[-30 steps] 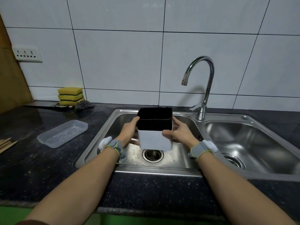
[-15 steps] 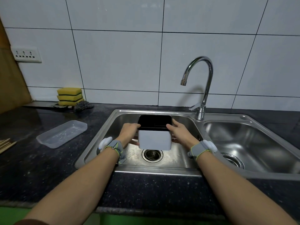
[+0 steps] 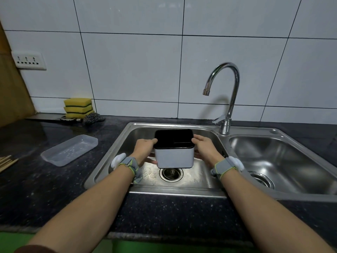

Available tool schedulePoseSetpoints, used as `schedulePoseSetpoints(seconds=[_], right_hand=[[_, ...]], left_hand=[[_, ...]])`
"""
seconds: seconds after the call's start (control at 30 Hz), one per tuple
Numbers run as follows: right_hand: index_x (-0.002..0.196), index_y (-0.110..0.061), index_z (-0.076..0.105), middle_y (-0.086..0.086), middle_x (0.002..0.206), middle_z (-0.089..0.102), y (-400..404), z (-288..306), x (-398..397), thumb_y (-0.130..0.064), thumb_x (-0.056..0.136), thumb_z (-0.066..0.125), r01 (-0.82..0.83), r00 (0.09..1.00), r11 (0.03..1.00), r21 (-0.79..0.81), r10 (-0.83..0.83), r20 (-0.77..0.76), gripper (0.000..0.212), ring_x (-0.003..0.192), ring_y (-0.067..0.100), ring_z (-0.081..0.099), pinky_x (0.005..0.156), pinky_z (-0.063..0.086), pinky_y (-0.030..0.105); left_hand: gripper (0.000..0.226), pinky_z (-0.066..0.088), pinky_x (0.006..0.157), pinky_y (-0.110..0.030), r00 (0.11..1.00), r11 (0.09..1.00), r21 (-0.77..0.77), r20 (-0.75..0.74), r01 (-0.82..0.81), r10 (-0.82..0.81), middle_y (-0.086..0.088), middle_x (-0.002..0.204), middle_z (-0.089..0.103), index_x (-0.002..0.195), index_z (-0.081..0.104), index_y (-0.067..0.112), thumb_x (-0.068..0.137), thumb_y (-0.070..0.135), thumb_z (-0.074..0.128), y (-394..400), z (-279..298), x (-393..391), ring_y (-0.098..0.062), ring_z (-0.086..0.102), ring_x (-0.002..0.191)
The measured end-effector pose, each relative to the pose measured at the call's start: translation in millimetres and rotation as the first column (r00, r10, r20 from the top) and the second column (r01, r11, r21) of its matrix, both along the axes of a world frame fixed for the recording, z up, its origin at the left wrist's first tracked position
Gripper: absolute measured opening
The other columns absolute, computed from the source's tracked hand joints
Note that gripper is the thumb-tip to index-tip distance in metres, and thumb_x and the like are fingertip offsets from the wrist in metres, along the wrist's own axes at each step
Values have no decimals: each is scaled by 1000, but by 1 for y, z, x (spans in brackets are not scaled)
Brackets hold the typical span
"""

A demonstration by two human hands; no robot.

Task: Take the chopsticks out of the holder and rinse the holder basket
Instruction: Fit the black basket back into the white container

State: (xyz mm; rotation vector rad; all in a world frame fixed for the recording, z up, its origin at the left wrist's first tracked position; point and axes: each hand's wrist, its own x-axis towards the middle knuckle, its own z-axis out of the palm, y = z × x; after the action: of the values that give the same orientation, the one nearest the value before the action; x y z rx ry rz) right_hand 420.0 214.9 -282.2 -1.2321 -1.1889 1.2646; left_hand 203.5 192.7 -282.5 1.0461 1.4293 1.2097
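The chopstick holder (image 3: 174, 151) hangs upright over the left sink basin (image 3: 127, 143), above the drain (image 3: 171, 173). The left hand (image 3: 144, 149) and right hand (image 3: 205, 148) grip its sides, fingers curled round the walls. Chopsticks (image 3: 7, 162) lie on the worktop (image 3: 36, 189). To rinse well, bring the dark inner basket under the tap (image 3: 223, 94), keeping a firm two-sided hold.

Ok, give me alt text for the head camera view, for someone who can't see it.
Two hands, left hand and right hand, hold a white holder with a black insert upright over the left sink basin, above its drain. The faucet stands behind, with no water visible; chopsticks lie on the dark counter at far left.
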Motion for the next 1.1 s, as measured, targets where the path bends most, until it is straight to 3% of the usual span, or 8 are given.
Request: schedulePoseSetpoints(seconds=[0.1, 0.3, 0.43, 0.57, 0.73, 0.87, 0.93, 1.1], right_hand=[[129, -12, 58, 11, 112, 65, 0, 0, 0, -8, 97, 48, 35, 999, 999, 17, -36, 23, 33, 91, 23, 60, 76, 52, 36], [134, -11, 52, 10, 124, 64, 1, -1, -1, -1, 95, 48, 52, 997, 996, 71, -56, 47, 41, 97, 24, 62, 69, 54, 32], [149, -25, 33, 12, 142, 52, 0, -4, 1, -9, 94, 53, -15, 948, 989, 148, -32, 315, 61, 118, 30, 58, 85, 56, 41], [156, -28, 12, 9, 162, 16, -8, -4, -3, -51, 83, 68, -246, 683, 940, 237, -5, 731, 95, 147, 30, 22, 117, 28, 45], [156, -32, 5, 6, 163, -1, -19, -1, -16, -76, 63, 68, -367, 357, 907, 207, -68, 932, 120, 150, 34, 0, 119, 14, 57], [156, -25, 6, 4, 161, 8, -20, 2, -24, -77, 61, 69, -440, 185, 866, 238, -173, 968, 125, 147, 34, 8, 118, 14, 56], [156, -25, 4, 9, 157, 18, -21, 5, -28, -75, 61, 69, -462, 115, 853, 242, -213, 970, 125, 144, 34, 17, 117, 18, 55], [155, -28, 2, 15, 144, 34, -27, 23, -45, -66, 65, 69, -477, 50, 845, 241, -248, 968, 118, 128, 38, 34, 101, 37, 53]], left_hand=[[23, 59, 54, -52, 1000, 1000, 15, -11, -17, 17, -20, 93, 68, 96, 68, -5, 90, 15, 60, -1, 2, 2, -37, 68, 73], [22, 59, 60, -55, 994, 999, 34, -111, 1, 3, -19, 88, 67, 91, 71, -4, 92, 13, 57, 0, 0, 1, -37, 68, 71], [26, 60, 52, -50, 950, 995, 97, -309, -16, 45, -17, 79, 64, 81, 68, -6, 92, 10, 52, -1, 0, 2, -39, 70, 71], [30, 59, 50, -47, 853, 984, 173, -505, -47, 130, -19, 66, 57, 72, 63, -13, 89, 6, 47, -3, 3, 4, -43, 68, 67], [30, 60, 67, -48, 811, 978, 192, -557, -85, 180, -30, 78, 66, 71, 64, -11, 88, 8, 48, -4, 2, 0, -44, 66, 70], [30, 60, 69, -49, 807, 980, 189, -570, -58, 157, -25, 74, 61, 71, 63, -11, 88, 9, 48, -6, 4, 2, -45, 66, 73], [30, 61, 62, -48, 808, 983, 182, -577, -13, 117, -26, 76, 63, 70, 63, -9, 88, 9, 48, -7, 6, 2, -43, 68, 73], [36, 59, 46, -43, 810, 984, 171, -584, 55, 56, -12, 66, 56, 55, 55, 6, 91, 6, 49, -12, 16, -12, -34, 68, 64]])
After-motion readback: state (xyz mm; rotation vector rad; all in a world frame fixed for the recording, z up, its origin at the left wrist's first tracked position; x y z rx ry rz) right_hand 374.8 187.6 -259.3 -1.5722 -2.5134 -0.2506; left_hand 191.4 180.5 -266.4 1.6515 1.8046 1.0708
